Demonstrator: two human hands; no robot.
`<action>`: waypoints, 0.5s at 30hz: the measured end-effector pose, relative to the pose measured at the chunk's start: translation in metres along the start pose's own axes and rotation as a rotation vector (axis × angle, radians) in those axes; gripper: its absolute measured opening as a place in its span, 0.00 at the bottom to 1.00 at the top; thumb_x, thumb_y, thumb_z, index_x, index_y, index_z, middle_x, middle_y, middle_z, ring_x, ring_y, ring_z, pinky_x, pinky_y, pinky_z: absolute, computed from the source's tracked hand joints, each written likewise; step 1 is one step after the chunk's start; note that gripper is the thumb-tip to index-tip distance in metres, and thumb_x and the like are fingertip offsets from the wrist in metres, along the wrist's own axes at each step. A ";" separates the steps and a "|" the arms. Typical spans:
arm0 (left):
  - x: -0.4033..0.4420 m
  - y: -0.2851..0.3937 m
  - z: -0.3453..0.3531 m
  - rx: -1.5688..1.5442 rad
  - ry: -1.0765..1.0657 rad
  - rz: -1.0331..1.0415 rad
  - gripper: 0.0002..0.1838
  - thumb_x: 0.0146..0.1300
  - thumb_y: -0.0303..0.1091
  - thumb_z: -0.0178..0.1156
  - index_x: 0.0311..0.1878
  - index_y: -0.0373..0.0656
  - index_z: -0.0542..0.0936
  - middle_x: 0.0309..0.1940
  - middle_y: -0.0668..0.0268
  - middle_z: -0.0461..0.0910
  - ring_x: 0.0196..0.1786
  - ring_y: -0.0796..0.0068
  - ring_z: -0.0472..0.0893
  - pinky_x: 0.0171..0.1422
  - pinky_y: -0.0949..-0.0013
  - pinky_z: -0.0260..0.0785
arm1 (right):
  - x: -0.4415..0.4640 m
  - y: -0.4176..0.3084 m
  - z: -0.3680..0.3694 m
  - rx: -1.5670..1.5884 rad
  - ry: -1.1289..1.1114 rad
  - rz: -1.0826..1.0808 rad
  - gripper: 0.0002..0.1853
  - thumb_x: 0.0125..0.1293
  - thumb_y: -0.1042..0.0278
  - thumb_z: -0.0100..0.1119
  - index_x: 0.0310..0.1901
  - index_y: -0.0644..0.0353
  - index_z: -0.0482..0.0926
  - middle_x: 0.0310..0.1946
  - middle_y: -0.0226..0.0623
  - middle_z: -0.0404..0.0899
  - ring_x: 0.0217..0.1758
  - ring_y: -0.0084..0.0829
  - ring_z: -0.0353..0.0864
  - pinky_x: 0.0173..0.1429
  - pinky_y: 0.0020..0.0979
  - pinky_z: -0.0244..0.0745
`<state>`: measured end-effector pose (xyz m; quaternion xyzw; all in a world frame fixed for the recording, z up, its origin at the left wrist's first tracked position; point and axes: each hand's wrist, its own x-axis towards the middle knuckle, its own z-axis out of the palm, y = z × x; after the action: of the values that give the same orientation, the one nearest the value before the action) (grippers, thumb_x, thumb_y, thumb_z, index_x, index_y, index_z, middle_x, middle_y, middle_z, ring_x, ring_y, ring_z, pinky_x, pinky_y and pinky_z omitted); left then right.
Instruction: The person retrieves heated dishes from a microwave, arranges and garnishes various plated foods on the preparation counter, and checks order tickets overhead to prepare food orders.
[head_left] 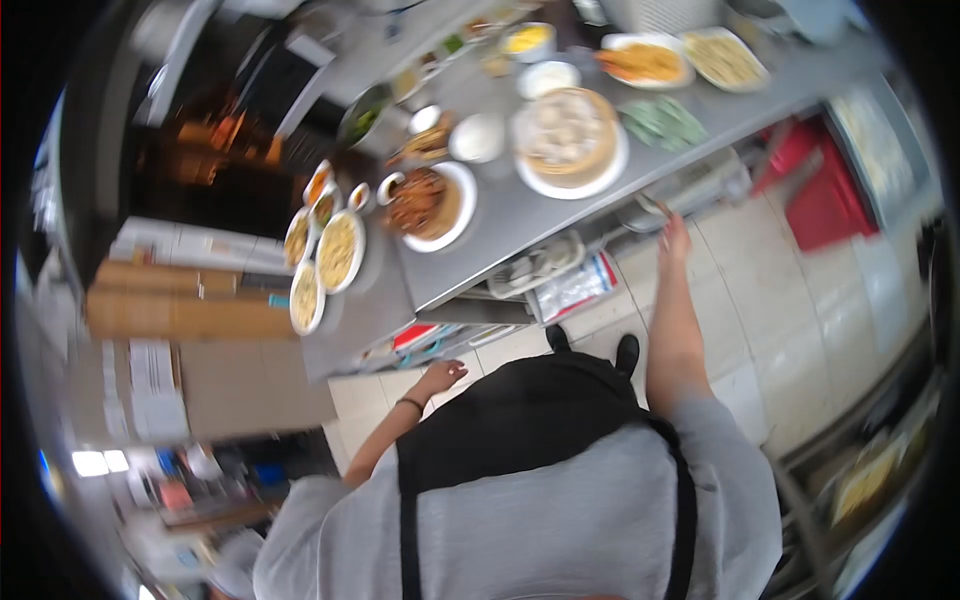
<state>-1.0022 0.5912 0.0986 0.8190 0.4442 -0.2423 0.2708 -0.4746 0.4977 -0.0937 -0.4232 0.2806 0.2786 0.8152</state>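
My right hand (676,238) reaches out below the counter's front edge, beside the under-counter shelf. Its fingers look closed around a thin brownish item (653,204), too blurred to name. Close to my waist, my left hand (442,376) hangs with curled fingers and no visible object in it. On the steel counter (490,225), nearest my right hand, a bamboo steamer of pale dumplings (566,128) rests on a white plate (590,190). A crumpled green cloth (664,122) lies to its right. Left of the steamer is a white plate with browned meat (416,203).
Several oval dishes of noodle-like food (340,250) stand at the counter's left end. Two more dishes (645,62) and a bowl of yellow food (528,40) are at the back. A red bin (822,190) stands on the tiled floor at right. Cardboard boxes (190,300) are at left.
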 end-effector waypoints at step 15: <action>-0.023 -0.091 0.022 -0.452 0.220 -0.082 0.21 0.57 0.47 0.55 0.49 0.43 0.75 0.42 0.55 0.78 0.44 0.59 0.78 0.49 0.65 0.69 | -0.376 0.182 0.230 -1.236 -1.907 -1.064 0.07 0.53 0.67 0.57 0.29 0.62 0.74 0.26 0.44 0.76 0.31 0.45 0.75 0.34 0.38 0.70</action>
<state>-1.0949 0.6050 0.0766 0.7406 0.5465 -0.0571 0.3869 -0.8083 0.6999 0.1816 -0.4251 -0.8027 0.1953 0.3700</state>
